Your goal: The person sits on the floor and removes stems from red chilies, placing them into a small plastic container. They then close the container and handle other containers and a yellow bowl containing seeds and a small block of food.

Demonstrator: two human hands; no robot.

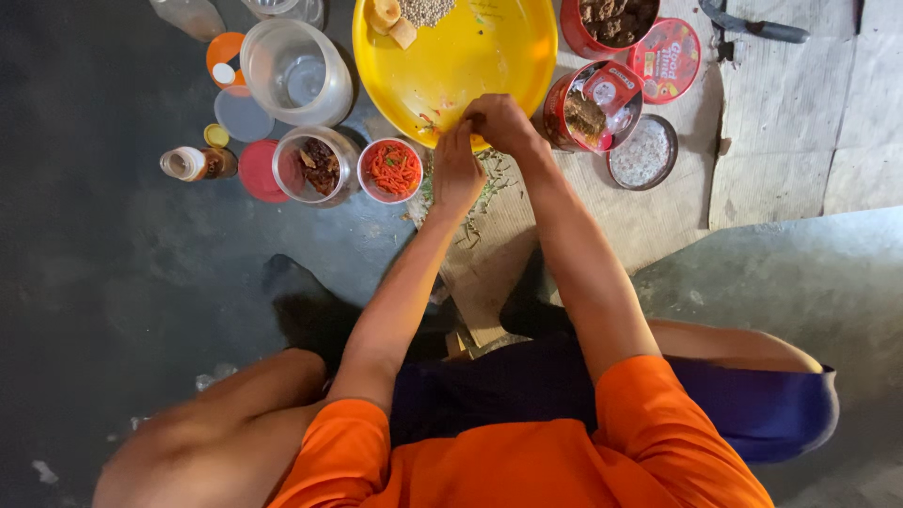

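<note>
Small bottle [193,164]: it lies on its side on the dark floor at the far left, its long axis left to right, with brown content inside.
Clear jars: one big empty jar [296,73] stands above; a smaller jar [315,166] below it holds dark brown pieces. A red lid [256,171] lies just beside it.
Small cup [392,170]: it holds thin orange-red strips.
Left hand [456,172]: it is at the near rim of the yellow plate, fingers together and pointing up toward the plate. They pinch something small; what it is cannot be seen.
Yellow plate [470,56]: round and mostly bare, with pale chunks and a heap of small grey seeds at its far edge.
Right hand [501,122]: it is curled over the plate rim and touches the left fingertips; the grip is narrow, the thing inside is hidden.
Green stems [489,183]: thin scraps are scattered on the cardboard under the hands.
Red tins: one open tin [591,105] holds brown matter and a packet; another tin [611,21] above holds dark lumps.
Metal bowl [642,152]: it holds white grains.
</note>
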